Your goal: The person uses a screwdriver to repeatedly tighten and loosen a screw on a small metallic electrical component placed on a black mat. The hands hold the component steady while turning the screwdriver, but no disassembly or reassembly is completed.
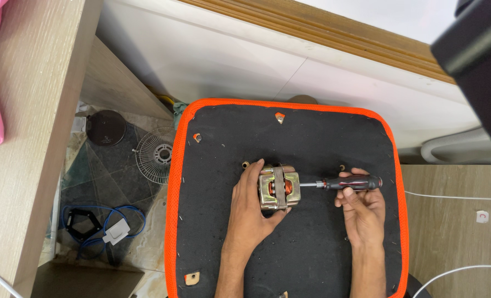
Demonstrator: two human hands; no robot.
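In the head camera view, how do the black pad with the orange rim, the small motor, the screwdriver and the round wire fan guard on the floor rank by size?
1. Black pad with the orange rim, far the largest.
2. Wire fan guard, though it lies lower and farther from the camera, so it is likely bigger than it looks.
3 and 4. Motor and screwdriver look alike: one bulkier, one longer.

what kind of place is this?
Likely an informal home or small repair spot: a small motor worked with a screwdriver on an upturned chair seat, fan grille and cables on the floor.

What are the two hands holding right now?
Left hand: closed on the small motor.
Right hand: closed on the screwdriver handle.
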